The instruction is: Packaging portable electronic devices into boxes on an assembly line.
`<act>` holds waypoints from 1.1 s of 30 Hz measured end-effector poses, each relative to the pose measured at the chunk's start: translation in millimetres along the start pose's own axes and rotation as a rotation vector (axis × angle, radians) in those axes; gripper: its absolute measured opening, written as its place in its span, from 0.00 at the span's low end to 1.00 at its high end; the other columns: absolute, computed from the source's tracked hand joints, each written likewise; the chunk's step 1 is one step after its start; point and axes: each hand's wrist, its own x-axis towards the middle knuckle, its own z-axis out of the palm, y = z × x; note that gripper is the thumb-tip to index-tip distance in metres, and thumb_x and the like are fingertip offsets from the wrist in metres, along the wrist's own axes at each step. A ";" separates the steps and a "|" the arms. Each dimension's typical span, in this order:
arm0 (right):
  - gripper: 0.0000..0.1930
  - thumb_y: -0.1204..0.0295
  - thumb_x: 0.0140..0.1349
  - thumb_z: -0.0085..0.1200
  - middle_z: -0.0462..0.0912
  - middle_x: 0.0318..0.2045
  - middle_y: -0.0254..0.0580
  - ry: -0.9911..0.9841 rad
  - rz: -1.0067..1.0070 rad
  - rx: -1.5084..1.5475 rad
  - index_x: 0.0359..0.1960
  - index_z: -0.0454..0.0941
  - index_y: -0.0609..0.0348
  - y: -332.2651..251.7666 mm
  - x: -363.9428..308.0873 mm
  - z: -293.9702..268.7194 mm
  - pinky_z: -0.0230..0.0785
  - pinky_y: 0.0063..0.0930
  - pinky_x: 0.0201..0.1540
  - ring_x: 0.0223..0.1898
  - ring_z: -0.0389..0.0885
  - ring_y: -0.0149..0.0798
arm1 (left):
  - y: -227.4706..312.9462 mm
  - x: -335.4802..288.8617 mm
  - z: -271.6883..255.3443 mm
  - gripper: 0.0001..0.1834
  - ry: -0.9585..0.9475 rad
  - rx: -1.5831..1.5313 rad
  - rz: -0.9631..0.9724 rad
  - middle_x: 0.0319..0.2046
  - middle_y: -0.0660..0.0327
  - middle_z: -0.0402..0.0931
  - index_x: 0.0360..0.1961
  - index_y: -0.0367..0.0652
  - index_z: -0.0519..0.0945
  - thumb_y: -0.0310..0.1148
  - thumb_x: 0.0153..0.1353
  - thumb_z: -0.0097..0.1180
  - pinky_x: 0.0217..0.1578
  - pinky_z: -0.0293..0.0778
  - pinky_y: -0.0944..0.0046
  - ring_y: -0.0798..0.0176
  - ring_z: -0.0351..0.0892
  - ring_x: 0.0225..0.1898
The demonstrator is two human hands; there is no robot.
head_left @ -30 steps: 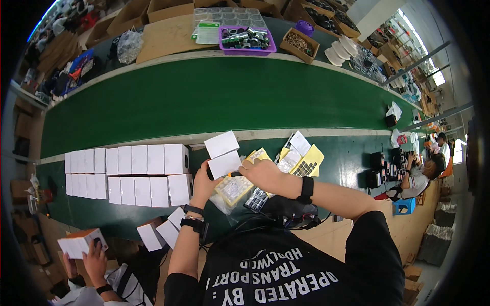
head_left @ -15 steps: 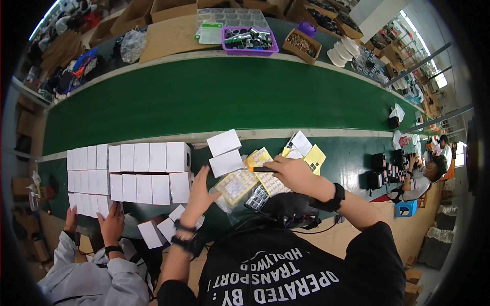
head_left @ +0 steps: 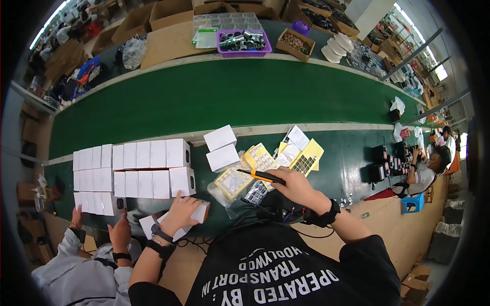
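While the right hand (head_left: 298,187) grips an orange-and-black utility knife (head_left: 266,176) by its rear end, seemingly to keep the cutting tip clear of that grip, the left hand (head_left: 181,211) lies over an orange-sided white box (head_left: 203,211) near the edge of the green table (head_left: 352,150) (whether it grips or only touches, I cannot tell). Leftward, white boxes (head_left: 144,154) stand in rows, probably to save space; yellow-backed sheets (head_left: 262,157) lie near the knife.
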 end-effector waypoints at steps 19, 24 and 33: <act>0.19 0.75 0.46 0.52 0.73 0.31 0.41 -0.287 -0.535 -0.471 0.44 0.71 0.57 -54.5 21.8 75.4 0.72 0.32 0.26 0.31 0.78 0.41 | 40.1 -12.9 57.2 0.44 0.640 -0.372 -0.442 0.48 0.49 0.67 0.55 0.37 0.63 0.26 0.32 0.70 0.53 0.62 0.54 0.45 0.65 0.50; 0.17 0.75 0.49 0.49 0.73 0.30 0.42 -0.302 -0.585 -0.537 0.43 0.72 0.58 -59.5 31.3 87.2 0.73 0.32 0.26 0.29 0.79 0.42 | 34.9 -11.9 57.4 0.39 0.630 -0.412 -0.423 0.47 0.51 0.69 0.51 0.37 0.65 0.24 0.33 0.69 0.51 0.63 0.54 0.47 0.66 0.49; 0.14 0.75 0.48 0.49 0.69 0.42 0.50 -0.329 -0.649 -0.567 0.39 0.72 0.62 -55.2 38.2 93.7 0.73 0.31 0.24 0.26 0.79 0.42 | 34.3 -12.7 58.4 0.40 0.622 -0.423 -0.430 0.47 0.51 0.69 0.52 0.38 0.65 0.25 0.33 0.69 0.51 0.64 0.55 0.47 0.66 0.49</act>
